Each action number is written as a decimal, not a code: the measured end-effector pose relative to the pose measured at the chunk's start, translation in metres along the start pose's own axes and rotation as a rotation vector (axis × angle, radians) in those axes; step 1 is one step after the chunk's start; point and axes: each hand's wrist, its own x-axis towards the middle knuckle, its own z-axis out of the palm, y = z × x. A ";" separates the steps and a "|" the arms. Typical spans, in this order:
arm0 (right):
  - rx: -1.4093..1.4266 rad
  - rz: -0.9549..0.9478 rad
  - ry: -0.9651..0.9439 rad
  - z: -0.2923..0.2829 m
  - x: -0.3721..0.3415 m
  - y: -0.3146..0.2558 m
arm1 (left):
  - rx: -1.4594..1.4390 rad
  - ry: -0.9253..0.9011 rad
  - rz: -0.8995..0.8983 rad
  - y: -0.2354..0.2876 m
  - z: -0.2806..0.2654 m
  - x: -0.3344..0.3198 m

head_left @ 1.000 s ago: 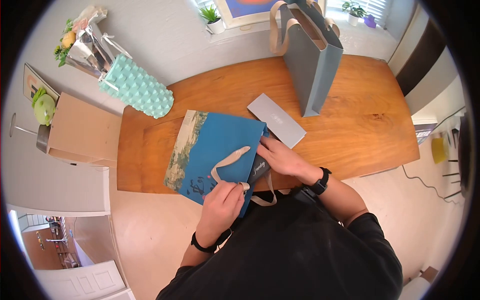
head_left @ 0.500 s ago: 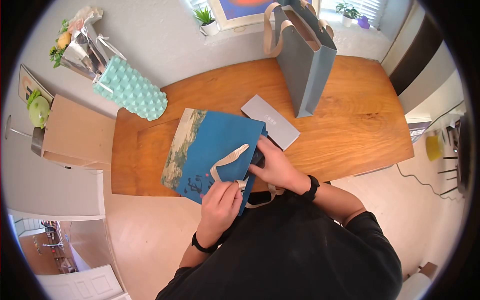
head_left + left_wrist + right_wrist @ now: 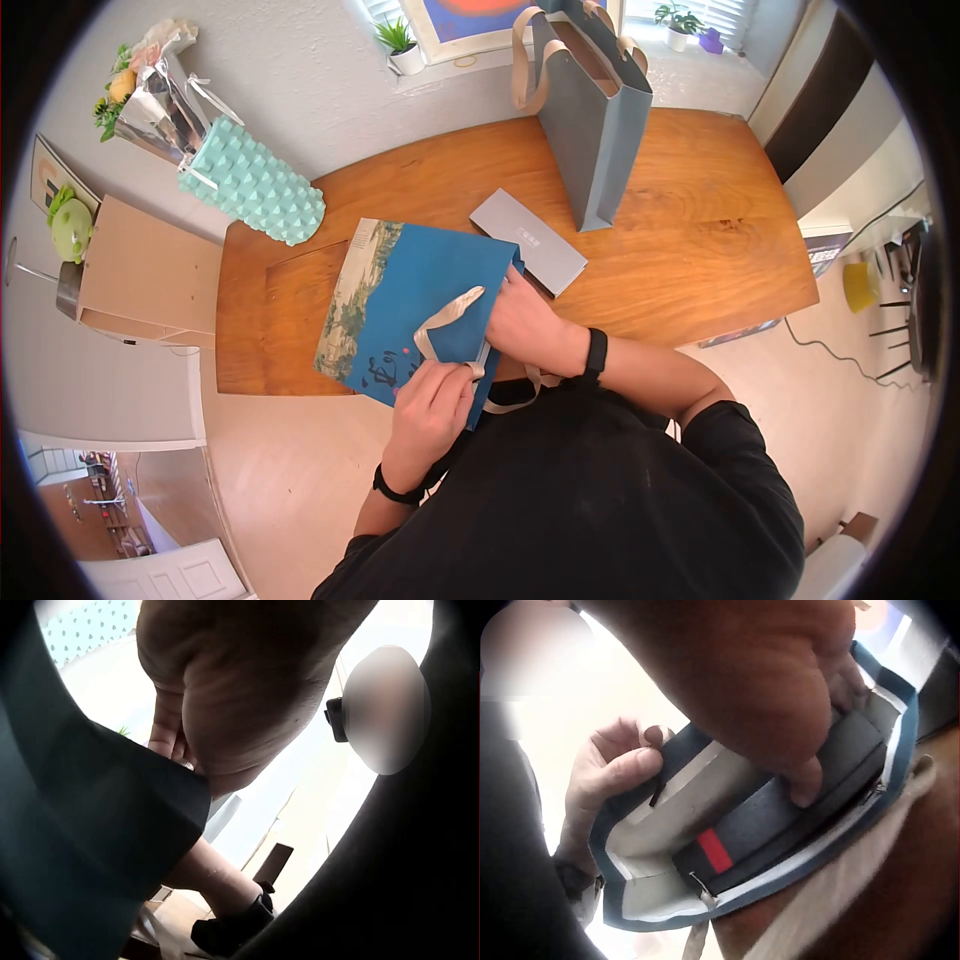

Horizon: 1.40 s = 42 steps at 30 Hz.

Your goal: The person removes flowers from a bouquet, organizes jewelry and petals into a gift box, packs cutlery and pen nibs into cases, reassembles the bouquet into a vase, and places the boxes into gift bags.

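A blue paper gift bag (image 3: 455,260) with a landscape print lies on its side over the table's front edge, its mouth toward the right. My left hand (image 3: 432,400) pinches the bag's rim beside the base of a beige ribbon handle (image 3: 447,312). My right hand (image 3: 528,325) reaches into the mouth, its fingers hidden by the bag in the head view. In the right wrist view, a black box (image 3: 757,814) with a red strip lies inside the bag. The right thumb presses on it, and the fingers reach around its far part.
Behind the bag a flat grey box (image 3: 530,240) lies on the wooden table (image 3: 720,220). A tall grey-blue paper bag (image 3: 590,120) stands at the back. A studded turquoise vase (image 3: 252,180) with wrapped flowers is at the left, near a wooden cabinet (image 3: 150,265).
My right hand has pushed the black box deeper into the blue bag, so its lettered face no longer shows in the head view. The left hand keeps its hold on the rim.
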 end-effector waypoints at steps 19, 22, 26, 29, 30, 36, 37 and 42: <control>0.287 -0.054 0.086 0.021 0.002 -0.028 | -0.504 -0.190 -0.865 -0.256 -0.091 -0.061; 0.453 -0.067 0.134 0.025 0.020 -0.029 | -0.681 -0.214 -0.775 -0.238 -0.078 -0.054; 0.541 -0.152 -0.061 0.054 0.035 -0.017 | -0.814 -0.281 -0.787 -0.226 -0.078 -0.046; 0.631 -0.107 -0.111 0.047 0.039 -0.021 | -0.773 -0.364 -0.722 -0.222 -0.080 -0.041; 0.680 -0.081 -0.131 0.043 0.051 -0.016 | -0.775 -0.362 -0.722 -0.221 -0.079 -0.041; 0.973 0.091 -0.250 0.001 0.051 -0.005 | -0.855 -0.269 -0.762 -0.218 -0.071 -0.045; 1.020 0.121 -0.270 -0.006 0.048 -0.006 | -0.832 -0.246 -0.753 -0.218 -0.070 -0.046; 0.656 0.045 -0.266 0.002 -0.012 0.005 | -0.810 -0.170 -0.800 -0.218 -0.065 -0.062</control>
